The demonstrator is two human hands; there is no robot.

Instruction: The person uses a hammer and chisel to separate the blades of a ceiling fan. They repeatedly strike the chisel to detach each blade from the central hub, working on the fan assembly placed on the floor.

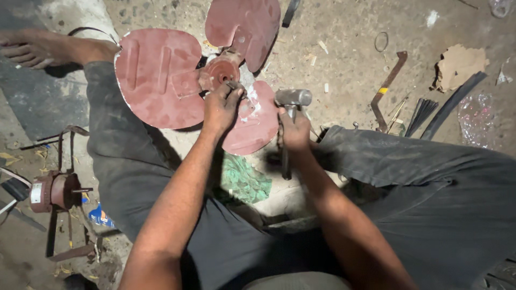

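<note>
Dusty concrete floor (349,59) bears red fan blades (158,78), cardboard scrap (458,64).

The fan blades (158,80) are matt red-painted metal, scuffed and chipped pale near the rusty hub (220,71). The hammer (293,98) has a dull grey steel head. The trousers (430,182) are dark, dusty cloth. The floor (349,48) is rough, gritty concrete.

The fan blade assembly (177,80) lay on the ground between the person's spread legs; its hub (219,71) sat at the middle; the left hand (220,107) rested on it just below the hub; the right hand (294,129) was right of that, gripping a hammer (293,98); a motor (54,190) lay far left; a bent metal bracket (388,88) lay to the right.
</note>
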